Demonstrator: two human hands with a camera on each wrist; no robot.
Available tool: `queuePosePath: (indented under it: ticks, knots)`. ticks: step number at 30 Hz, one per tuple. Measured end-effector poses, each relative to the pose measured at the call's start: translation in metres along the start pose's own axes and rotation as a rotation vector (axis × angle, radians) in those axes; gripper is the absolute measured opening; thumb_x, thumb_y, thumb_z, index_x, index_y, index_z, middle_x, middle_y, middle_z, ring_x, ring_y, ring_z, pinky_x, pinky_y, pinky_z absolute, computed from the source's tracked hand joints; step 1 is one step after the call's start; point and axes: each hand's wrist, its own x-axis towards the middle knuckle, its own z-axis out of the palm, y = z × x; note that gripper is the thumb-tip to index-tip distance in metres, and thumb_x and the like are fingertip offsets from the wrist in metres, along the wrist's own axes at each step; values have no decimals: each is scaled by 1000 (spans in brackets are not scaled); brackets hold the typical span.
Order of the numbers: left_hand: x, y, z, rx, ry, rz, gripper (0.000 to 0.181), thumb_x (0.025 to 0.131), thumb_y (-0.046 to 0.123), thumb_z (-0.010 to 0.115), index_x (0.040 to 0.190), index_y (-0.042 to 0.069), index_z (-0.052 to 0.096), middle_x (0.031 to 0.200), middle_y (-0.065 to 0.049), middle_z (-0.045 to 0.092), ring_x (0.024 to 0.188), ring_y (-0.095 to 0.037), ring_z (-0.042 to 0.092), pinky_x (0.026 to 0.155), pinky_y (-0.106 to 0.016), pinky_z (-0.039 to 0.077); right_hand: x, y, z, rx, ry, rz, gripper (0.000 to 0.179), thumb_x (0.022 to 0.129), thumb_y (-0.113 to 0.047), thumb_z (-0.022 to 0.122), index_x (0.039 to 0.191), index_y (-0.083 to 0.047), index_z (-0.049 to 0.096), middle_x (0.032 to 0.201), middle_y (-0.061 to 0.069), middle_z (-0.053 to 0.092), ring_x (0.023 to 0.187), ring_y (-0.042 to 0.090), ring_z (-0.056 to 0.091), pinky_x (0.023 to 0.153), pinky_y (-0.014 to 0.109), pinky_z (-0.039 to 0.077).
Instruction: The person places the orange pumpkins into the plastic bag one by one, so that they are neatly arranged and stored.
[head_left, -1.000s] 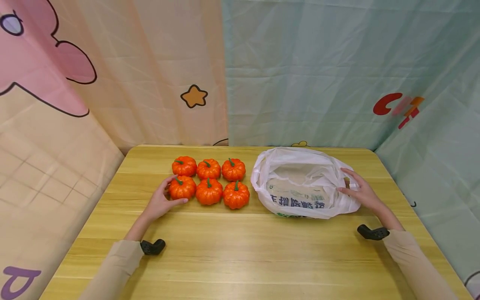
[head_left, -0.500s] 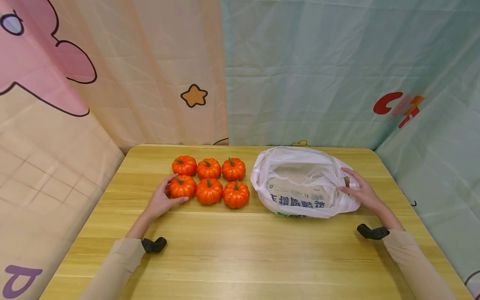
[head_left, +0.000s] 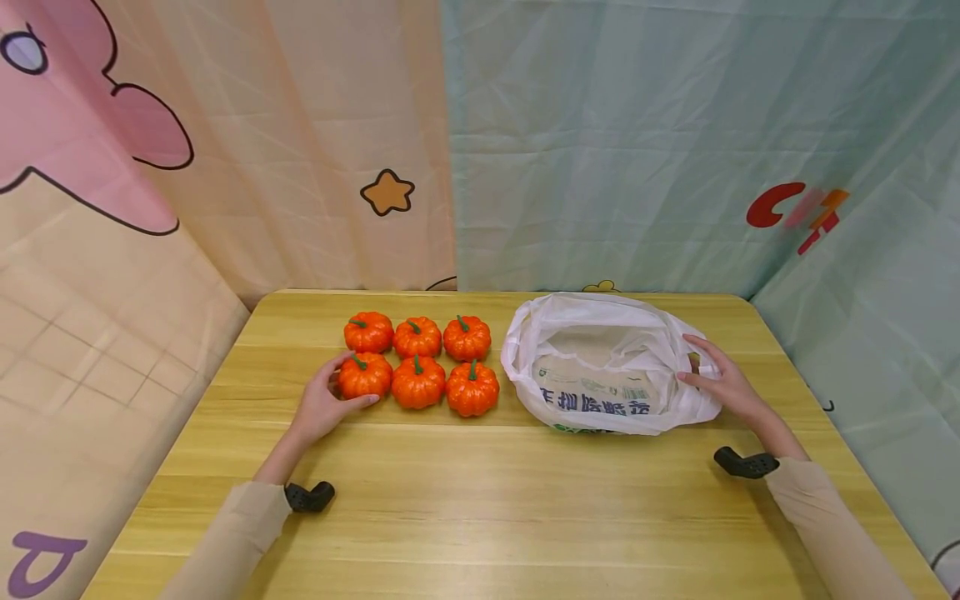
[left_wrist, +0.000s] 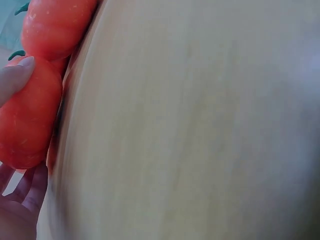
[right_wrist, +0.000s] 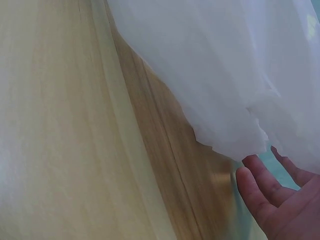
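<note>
Several small orange pumpkins with green stems stand in two rows on the left half of the table in the head view. My left hand is around the front-left pumpkin. In the left wrist view its thumb lies on one side of that pumpkin and the fingers reach under the other side. A white plastic bag lies with its mouth spread wide toward the head camera, dark printing visible inside. At the bag's right end, my right hand touches the edge with loosely extended fingers.
Beside the held pumpkin is the front-middle pumpkin; the front-right pumpkin is close to the bag's left side. The wooden table extends in front of both. Printed curtains hang behind the table and along its sides.
</note>
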Motion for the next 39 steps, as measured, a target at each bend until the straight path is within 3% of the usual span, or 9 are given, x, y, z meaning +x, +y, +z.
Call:
queuePosePath:
  ticks: [10, 26, 29, 35, 39]
  knots:
    - [-12, 11, 2, 4, 90, 8, 83, 75, 25, 83, 143, 6, 40, 135, -17, 49, 115, -25, 47, 85, -15, 39, -2, -2, 1, 4, 4, -6, 72, 93, -14, 63, 151, -3, 21, 156, 31, 8, 141, 53, 3, 107, 74, 4]
    - [-29, 65, 6, -5, 212, -33, 87, 72, 27, 85, 144, 8, 40, 140, -14, 48, 114, -27, 49, 85, -16, 41, -5, -3, 3, 14, 5, 17, 73, 94, -17, 62, 151, -4, 19, 157, 30, 5, 142, 53, 0, 106, 75, 2]
    - [-29, 78, 11, 1, 229, -1, 86, 70, 24, 86, 142, 7, 43, 139, -14, 49, 113, -28, 51, 85, -21, 44, -4, -3, 2, 10, 8, 23, 73, 94, -19, 61, 152, -5, 19, 157, 29, 5, 142, 52, 1, 106, 75, 3]
    - [-27, 103, 27, -35, 231, 81, 85, 66, 20, 88, 140, 8, 46, 134, -13, 51, 112, -28, 52, 89, -44, 47, -2, -1, 1, 19, 22, 27, 72, 94, -19, 61, 152, -6, 19, 158, 28, 5, 142, 51, 3, 108, 73, 5]
    - [-27, 119, 38, -78, 212, 100, 85, 65, 19, 89, 139, 11, 47, 134, -10, 51, 112, -25, 52, 89, -43, 47, -2, -1, 2, 27, 24, 15, 72, 94, -17, 61, 152, -6, 20, 157, 29, 6, 142, 52, 4, 108, 73, 6]
